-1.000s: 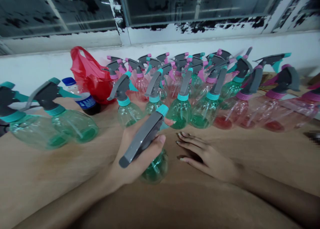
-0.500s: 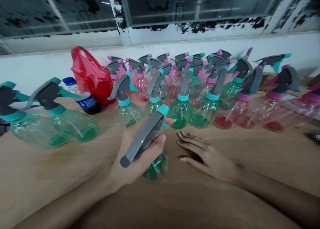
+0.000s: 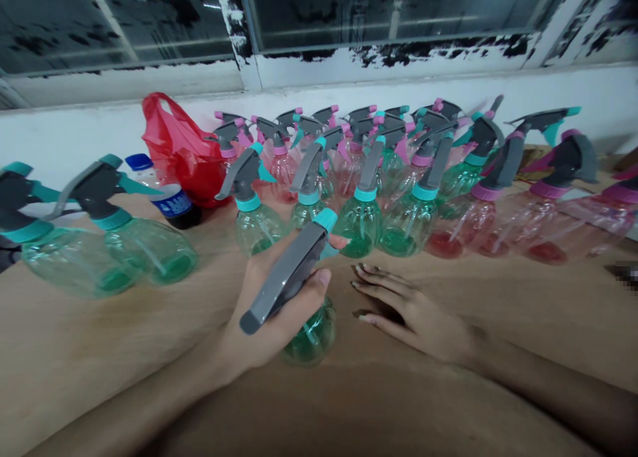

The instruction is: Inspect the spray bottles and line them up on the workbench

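My left hand point(image 3: 269, 304) is wrapped round the neck of a green spray bottle point(image 3: 312, 337) that stands on the wooden table point(image 3: 379, 404). Its grey sprayer head point(image 3: 292, 271) has a turquoise nozzle pointing up and away to the right; the collar and part of the trigger are hidden by my fingers. To the right of this bottle, my right hand point(image 3: 413, 311) rests palm down on the tabletop with fingers stretched out, holding nothing. Just beyond both hands stands a row with green spray bottles, among them one point(image 3: 359, 224) with a turquoise collar.
Two green spray bottles point(image 3: 149, 248) stand at the left. Pink spray bottles point(image 3: 458, 224) line the right, with several more behind. A red plastic bag point(image 3: 184, 158) and a blue-capped drink bottle point(image 3: 172, 201) are at the back left, before a white wall point(image 3: 74, 135) and windows.
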The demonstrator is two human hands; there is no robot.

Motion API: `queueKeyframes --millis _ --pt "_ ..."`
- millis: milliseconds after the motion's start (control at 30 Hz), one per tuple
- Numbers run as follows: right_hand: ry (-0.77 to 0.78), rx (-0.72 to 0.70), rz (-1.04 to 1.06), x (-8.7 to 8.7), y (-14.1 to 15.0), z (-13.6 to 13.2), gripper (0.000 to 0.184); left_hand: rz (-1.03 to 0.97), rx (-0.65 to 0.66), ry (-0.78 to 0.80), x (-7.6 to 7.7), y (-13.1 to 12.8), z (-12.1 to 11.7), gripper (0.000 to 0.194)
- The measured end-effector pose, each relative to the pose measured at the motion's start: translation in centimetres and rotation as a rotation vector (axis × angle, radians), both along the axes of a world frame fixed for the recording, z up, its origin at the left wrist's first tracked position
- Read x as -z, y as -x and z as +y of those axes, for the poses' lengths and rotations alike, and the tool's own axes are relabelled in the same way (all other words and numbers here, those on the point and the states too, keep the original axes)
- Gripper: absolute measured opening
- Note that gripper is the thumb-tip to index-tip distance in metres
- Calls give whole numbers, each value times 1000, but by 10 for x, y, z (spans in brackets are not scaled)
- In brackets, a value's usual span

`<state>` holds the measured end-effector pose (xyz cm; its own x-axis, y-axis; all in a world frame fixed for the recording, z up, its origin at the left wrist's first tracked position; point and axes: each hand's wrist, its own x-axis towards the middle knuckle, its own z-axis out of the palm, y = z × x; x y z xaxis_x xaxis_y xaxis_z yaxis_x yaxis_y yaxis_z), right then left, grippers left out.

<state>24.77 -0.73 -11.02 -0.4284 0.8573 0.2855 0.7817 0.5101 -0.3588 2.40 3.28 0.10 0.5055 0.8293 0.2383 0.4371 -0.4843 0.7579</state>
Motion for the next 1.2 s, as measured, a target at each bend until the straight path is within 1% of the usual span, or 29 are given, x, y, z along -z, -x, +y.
queueKeyframes --millis 100,167,233,367,533,733,867,967,1033,1100,1200 --pt "2 3 -16 0 0 0 48 -14 5 -12 -2 -1 -1 30" --pt "3 10 -24 0 1 0 47 -21 10 8 -2 -1 -2 30" --pt "3 13 -22 0 1 0 48 -17 3 24 -2 -1 -2 30" --pt "4 7 -5 0 1 -1 48 8 -15 5 -2 -1 -2 30" --pt "18 8 2 0 1 0 48 -20 -4 -27 -1 -1 1 30" --pt "-5 4 10 1 1 1 47 -5 3 -9 2 1 1 30" --pt "-5 7 19 0 1 0 48 -53 16 -31 2 2 2 17" --pt "-10 8 35 -1 2 0 47 -78 66 -62 -1 2 2 11" --pt "-9 4 32 -1 2 0 46 -73 80 -59 -3 2 1 11" --pt "-3 7 20 -1 2 0 47 -60 55 -42 -3 1 0 12" --pt "4 13 9 0 1 0 47 -42 8 -40 -2 -1 0 21"
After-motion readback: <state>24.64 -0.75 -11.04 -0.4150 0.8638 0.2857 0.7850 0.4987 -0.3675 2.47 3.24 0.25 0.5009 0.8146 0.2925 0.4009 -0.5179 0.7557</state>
